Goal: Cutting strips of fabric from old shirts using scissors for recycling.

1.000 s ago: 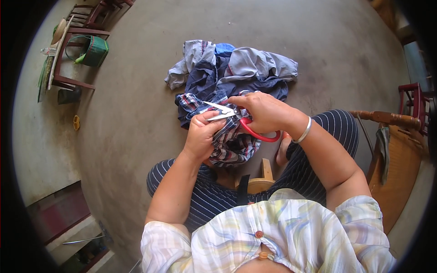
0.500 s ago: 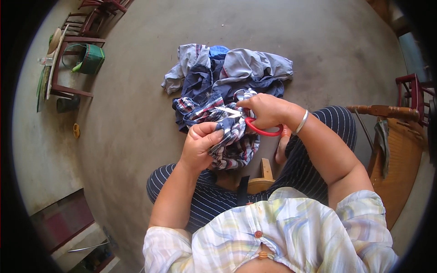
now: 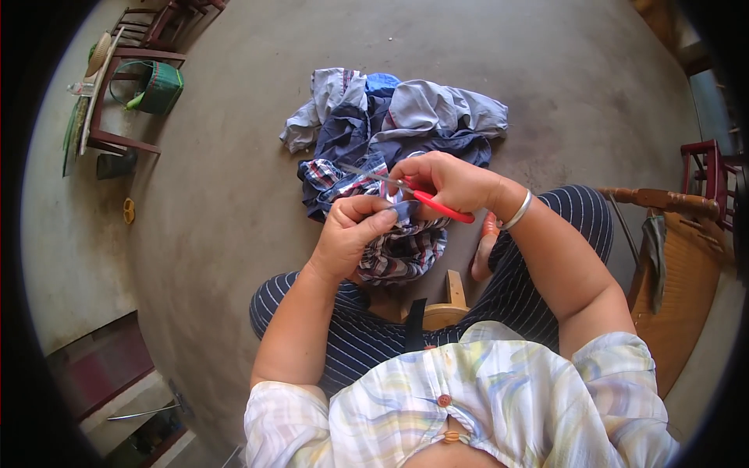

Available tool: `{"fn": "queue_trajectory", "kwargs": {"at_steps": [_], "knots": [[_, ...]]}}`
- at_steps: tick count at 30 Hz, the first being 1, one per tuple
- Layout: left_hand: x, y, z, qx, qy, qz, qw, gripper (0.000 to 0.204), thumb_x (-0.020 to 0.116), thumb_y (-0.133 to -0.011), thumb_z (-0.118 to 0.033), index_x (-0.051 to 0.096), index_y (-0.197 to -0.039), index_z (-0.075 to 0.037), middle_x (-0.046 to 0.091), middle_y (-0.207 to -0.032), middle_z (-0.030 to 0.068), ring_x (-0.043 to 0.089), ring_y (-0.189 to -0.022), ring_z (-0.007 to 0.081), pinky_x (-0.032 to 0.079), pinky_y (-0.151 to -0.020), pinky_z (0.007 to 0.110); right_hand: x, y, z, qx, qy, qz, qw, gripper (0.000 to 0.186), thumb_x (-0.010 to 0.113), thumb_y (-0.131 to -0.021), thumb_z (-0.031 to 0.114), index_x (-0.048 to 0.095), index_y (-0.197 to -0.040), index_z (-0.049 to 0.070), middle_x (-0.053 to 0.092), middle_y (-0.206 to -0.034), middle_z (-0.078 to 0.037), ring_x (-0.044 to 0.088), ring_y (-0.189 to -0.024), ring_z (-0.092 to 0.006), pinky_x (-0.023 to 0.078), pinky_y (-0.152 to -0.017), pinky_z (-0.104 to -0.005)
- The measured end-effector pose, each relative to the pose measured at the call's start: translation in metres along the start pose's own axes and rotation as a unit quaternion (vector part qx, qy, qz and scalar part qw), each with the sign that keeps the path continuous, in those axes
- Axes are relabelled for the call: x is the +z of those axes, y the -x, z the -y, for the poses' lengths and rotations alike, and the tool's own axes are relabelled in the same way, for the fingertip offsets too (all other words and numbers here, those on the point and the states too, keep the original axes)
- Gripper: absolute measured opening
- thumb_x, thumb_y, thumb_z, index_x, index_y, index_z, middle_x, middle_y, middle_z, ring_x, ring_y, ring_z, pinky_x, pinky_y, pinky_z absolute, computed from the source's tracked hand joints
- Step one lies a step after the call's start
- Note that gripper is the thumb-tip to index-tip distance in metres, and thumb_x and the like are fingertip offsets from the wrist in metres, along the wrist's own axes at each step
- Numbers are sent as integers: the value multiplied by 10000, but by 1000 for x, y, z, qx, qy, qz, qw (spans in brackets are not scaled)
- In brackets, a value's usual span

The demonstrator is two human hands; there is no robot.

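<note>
My left hand [image 3: 353, 232] pinches a fold of a plaid shirt [image 3: 402, 253] between thumb and fingers, lifting it above my lap. Red-handled scissors [image 3: 443, 206] are in my right hand [image 3: 446, 183], their metal blades pointing left just above the pinched cloth. Whether the blades touch the cloth I cannot tell. The plaid cloth is white, red and navy and hangs down in folds between my knees. Beyond it, a grey and navy jacket [image 3: 425, 109] lies crumpled on the floor, with a bit of bright blue cloth at its far edge.
A small wooden stool [image 3: 446, 314] shows between my legs. To the right stands a wooden chair [image 3: 675, 288] with a grey cloth [image 3: 655, 249] hung on it. At far left are a dark red table [image 3: 117, 140], a green basket [image 3: 161, 87] and a dark bucket [image 3: 116, 164].
The scissors have turned, so the blades look closer together and reach farther left. My right hand has shifted slightly left, and my left hand has lifted the pinched cloth a little.
</note>
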State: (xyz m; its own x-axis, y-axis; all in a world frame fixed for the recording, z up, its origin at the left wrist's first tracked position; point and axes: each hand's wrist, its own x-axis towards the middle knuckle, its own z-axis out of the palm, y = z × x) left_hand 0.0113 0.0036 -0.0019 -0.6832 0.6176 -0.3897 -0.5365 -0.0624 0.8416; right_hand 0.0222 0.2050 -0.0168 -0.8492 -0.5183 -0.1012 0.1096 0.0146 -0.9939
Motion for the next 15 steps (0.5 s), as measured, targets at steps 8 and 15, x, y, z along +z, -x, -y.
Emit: {"fn": "queue_trajectory", "kwargs": {"at_steps": [8,15], "knots": [[-12,-10,-10,95,54,-34,993,122,506,-797,-52,565,-867,27,566,-879,54,522,-785,84,406,-712,187,-25,11,11,55,-6,-101,993,288,576,-567,-41,522,-841,31,507,-657,23,456,-611,-40,369,-544,-169],[-6,-13,-7,139,-173,-45,974,302,531,-752,-50,505,-1048,6,530,-1007,44,473,-932,96,370,-802,228,-9,6,21,36,-70,-68,995,260,556,-577,-30,536,-831,22,501,-627,39,422,-546,-19,327,-475,-149]]}}
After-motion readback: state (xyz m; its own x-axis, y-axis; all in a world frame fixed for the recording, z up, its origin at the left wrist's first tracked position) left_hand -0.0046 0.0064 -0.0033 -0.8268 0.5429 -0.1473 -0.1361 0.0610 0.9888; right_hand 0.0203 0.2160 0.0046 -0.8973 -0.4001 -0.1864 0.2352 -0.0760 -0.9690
